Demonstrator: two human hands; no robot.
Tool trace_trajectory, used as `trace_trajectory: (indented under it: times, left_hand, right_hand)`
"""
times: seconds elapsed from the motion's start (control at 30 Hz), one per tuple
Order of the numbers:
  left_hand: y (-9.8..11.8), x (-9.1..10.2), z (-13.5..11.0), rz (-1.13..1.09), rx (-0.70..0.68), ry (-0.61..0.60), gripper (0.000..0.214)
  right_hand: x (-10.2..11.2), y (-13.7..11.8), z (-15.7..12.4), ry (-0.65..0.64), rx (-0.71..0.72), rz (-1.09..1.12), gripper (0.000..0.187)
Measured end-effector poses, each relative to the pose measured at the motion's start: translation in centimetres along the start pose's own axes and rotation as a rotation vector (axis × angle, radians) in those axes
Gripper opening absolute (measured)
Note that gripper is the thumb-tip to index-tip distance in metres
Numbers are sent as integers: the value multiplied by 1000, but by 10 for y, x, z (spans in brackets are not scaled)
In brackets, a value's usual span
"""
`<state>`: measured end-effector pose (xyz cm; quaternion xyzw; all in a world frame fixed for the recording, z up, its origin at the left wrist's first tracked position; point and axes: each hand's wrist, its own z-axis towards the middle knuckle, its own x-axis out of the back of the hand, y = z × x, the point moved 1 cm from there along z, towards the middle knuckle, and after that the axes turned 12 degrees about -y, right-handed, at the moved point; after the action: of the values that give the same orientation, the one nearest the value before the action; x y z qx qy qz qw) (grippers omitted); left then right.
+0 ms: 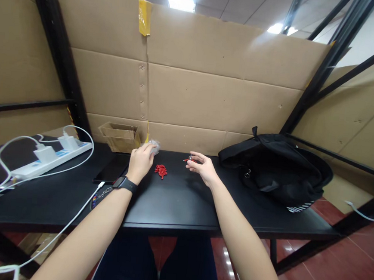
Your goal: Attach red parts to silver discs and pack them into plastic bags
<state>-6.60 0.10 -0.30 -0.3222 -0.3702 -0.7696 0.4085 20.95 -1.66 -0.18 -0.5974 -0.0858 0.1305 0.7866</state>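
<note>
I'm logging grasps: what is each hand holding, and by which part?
The right hand pinches a small red piece by its end. The left hand touches a clear bag; grip unclear.

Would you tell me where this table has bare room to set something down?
Bare: the table between left hand and right hand toward the near edge, and before the black bag. Crowded: around the red pile and power strip.

A single view from the person's head, seated close at the worktop (175, 208), facing forward and slightly down toward the cardboard wall (216, 99) behind it. The left hand (140, 162) and right hand (203, 168) lie mid-frame on outstretched arms.
</note>
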Motion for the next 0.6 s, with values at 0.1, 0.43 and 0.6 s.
trace_trajectory:
  times: [0.1,0.43,0.6]
  left_hand:
    - [19,0,-5,-252,-139,10,35]
    - [66,-23,-23,-158,-424,-336,16]
    - [70,-25,-25,-194,-484,-491,22]
  right_hand:
    - [4,-3,0,31,32,3,58]
    - [17,-12,-2,116,113,-49,59]
    - [15,-12,-2,109,103,-79,59]
